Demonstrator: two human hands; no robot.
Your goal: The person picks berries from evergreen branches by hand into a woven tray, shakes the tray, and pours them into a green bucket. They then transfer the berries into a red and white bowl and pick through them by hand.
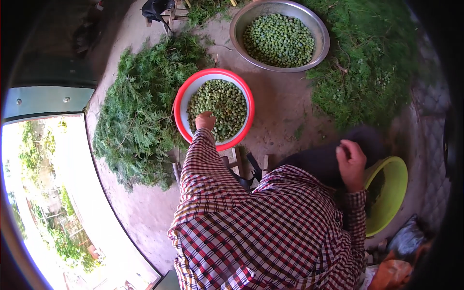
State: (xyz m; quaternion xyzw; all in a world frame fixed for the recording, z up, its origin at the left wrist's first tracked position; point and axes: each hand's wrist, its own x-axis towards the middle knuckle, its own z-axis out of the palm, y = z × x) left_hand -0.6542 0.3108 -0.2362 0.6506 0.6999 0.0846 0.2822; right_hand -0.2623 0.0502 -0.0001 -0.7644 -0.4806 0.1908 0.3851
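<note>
A white basin with a red rim [250,113] stands on the floor in front of me, holding many small round green cones or berries [223,104]. My left hand [206,120] reaches over its near left part, fingers curled closed; whatever they hold is hidden. My right hand [352,162] is raised above my dark-clad leg, beside a yellow-green tub [397,193]. Its fingers are bent in toward the thumb, and I cannot make out anything between them. The tub is tipped toward me, with its inside in shadow.
A wide metal basin [321,50] of similar green pieces stands farther back. Cut evergreen branches lie in a pile to the left [140,106] and another at the right [362,72]. Plastic bags [406,237] sit at the lower right. A bright doorway [53,193] opens at left.
</note>
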